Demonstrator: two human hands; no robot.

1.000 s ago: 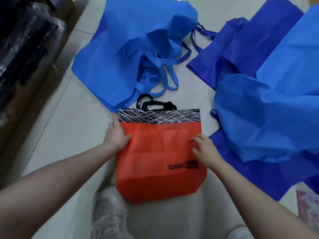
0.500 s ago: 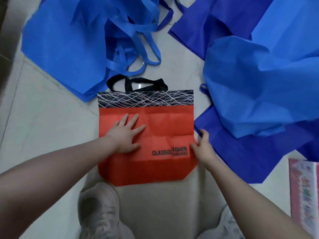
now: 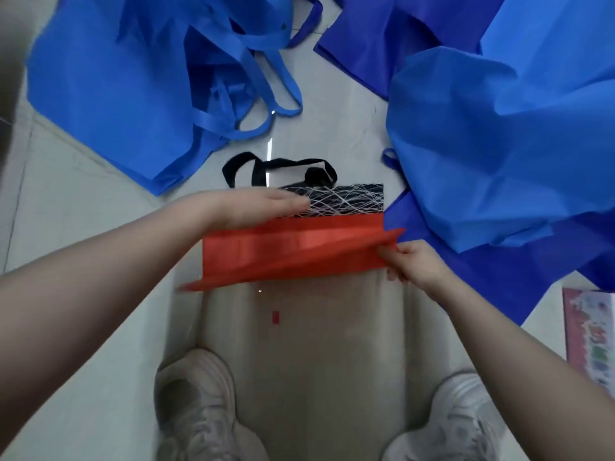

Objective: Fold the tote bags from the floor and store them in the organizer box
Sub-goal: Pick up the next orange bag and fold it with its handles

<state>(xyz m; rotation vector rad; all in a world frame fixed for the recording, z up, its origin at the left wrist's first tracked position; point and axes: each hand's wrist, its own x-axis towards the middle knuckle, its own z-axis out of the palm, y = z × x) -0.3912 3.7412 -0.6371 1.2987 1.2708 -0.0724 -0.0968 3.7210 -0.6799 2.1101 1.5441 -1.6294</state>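
An orange tote bag [image 3: 299,247] with a black-and-white patterned top band and black handles [image 3: 276,169] lies on the tiled floor in front of me. Its bottom half is lifted off the floor and folding up toward the band. My right hand [image 3: 412,264] pinches the raised bottom edge at its right corner. My left hand [image 3: 253,207] lies flat with straight fingers across the bag's upper part, just below the band. No organizer box that I can identify is in view.
Light blue tote bags [image 3: 139,78] lie heaped at the upper left, and more light blue bags [image 3: 499,144] and dark blue bags [image 3: 492,287] cover the right. My two white shoes [image 3: 196,404] stand at the bottom. A pink patterned item [image 3: 592,337] lies at the right edge.
My right hand has lifted the bag's bottom edge off the floor and swung it up toward the band. My left hand has moved up from the bag's middle to just below the band.
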